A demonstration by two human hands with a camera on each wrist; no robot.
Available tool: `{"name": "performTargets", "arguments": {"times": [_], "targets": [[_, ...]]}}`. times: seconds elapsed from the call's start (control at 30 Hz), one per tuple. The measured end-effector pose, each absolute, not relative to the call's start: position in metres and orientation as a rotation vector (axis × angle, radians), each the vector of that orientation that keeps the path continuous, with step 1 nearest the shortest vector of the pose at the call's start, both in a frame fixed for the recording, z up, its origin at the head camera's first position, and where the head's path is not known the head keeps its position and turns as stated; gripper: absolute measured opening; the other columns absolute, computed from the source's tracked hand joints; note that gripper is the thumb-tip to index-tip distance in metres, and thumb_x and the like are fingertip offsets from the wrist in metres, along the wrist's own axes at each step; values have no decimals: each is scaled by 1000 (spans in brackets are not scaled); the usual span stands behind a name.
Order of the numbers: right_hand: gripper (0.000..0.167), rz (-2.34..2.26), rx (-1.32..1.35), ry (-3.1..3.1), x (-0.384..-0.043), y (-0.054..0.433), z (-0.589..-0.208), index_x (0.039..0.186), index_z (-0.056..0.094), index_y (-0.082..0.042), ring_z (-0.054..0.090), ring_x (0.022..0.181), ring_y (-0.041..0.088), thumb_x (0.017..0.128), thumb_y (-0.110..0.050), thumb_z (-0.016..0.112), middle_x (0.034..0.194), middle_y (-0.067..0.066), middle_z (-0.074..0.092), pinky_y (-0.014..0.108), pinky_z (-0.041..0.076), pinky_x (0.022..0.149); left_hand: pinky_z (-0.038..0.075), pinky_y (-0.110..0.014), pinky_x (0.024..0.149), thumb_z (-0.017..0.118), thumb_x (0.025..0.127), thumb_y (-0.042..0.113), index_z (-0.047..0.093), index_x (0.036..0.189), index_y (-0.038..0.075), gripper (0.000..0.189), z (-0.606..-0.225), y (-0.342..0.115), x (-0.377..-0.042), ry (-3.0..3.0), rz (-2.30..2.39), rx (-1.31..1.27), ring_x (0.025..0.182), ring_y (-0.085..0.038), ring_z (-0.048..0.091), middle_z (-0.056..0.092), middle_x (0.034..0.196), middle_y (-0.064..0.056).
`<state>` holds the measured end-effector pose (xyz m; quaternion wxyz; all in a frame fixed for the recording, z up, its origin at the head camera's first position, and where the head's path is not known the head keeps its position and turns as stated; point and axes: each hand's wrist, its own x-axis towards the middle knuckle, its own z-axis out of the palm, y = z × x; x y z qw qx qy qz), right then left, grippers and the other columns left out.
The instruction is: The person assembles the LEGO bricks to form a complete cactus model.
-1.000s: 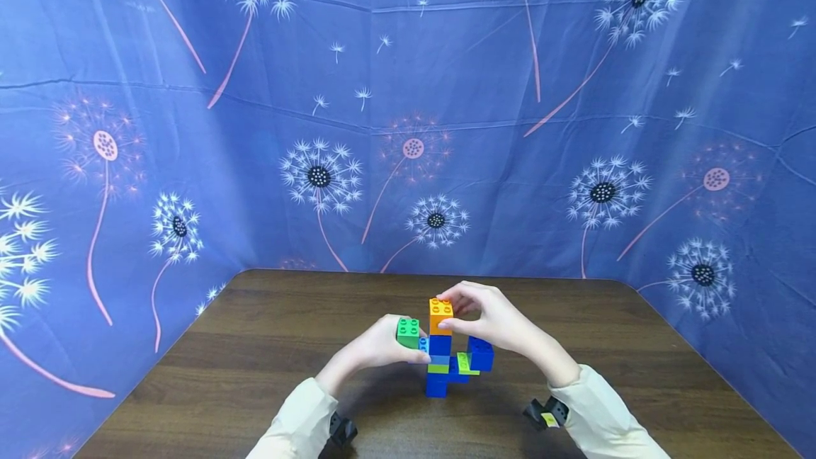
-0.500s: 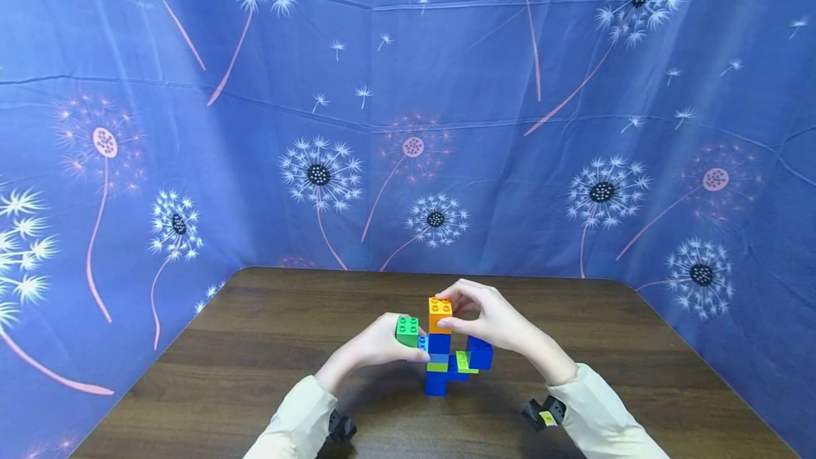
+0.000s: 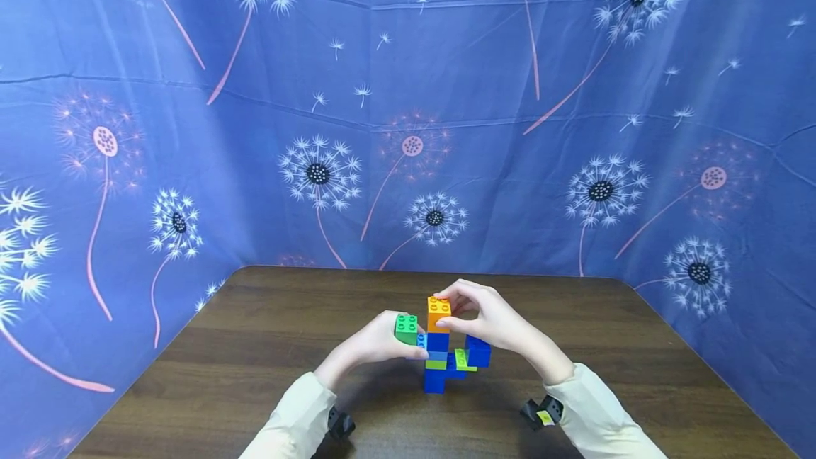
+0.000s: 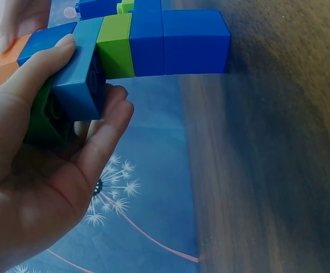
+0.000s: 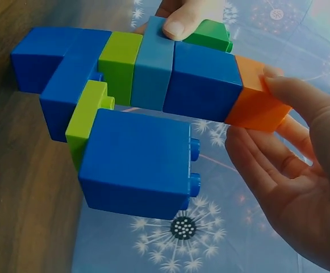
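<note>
A tower of toy building blocks [image 3: 435, 382] stands upright on the table, built from blue, lime and light blue blocks. An orange block [image 3: 438, 316] tops it, and my right hand [image 3: 489, 315] pinches this block between thumb and fingers. My left hand [image 3: 376, 341] grips the light blue block [image 4: 79, 71] partway up, thumb on its near face and fingers behind. A green block [image 3: 406, 330] sits on the left end of the light blue one, beside the left hand. On the right, low down, a side arm carries a lime plate-like block [image 5: 86, 119] and a large blue block [image 5: 136, 156].
The brown wooden table [image 3: 268, 346] spreads out around the tower. A blue curtain with dandelion prints [image 3: 497, 91] hangs behind and at both sides. Black wrist-worn devices [image 3: 542, 413] sit by both sleeves.
</note>
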<state>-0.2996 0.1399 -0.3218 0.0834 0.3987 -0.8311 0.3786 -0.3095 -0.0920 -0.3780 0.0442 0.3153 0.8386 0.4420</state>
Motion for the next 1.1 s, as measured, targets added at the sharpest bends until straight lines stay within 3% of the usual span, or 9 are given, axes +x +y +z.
{"name": "performTargets", "arguments": {"times": [0.43,0.73,1.1], "targets": [[34,1164,1152,-2497,-298,137,-327,111,60,-1,61,81,14,80,-8,72,92,9,66,38,54,79,51,-23,61,79,75,27,68,95,6,31,-383,-92,-309,2580,1358,963,60,-4,57,66,73,5],[38,1169,1157,-2479,-298,139,-327,114,59,-10,60,83,9,81,-22,74,93,1,65,28,54,80,49,-22,60,79,73,29,65,95,6,34,-382,-91,-308,2629,1337,942,61,-4,55,63,74,5],[38,1175,1150,-2476,-298,139,-327,114,59,-10,60,82,9,81,-23,74,92,0,64,28,54,80,48,-22,57,80,73,30,65,94,6,35,-381,-92,-308,2633,1354,956,59,-3,53,63,72,6]]}}
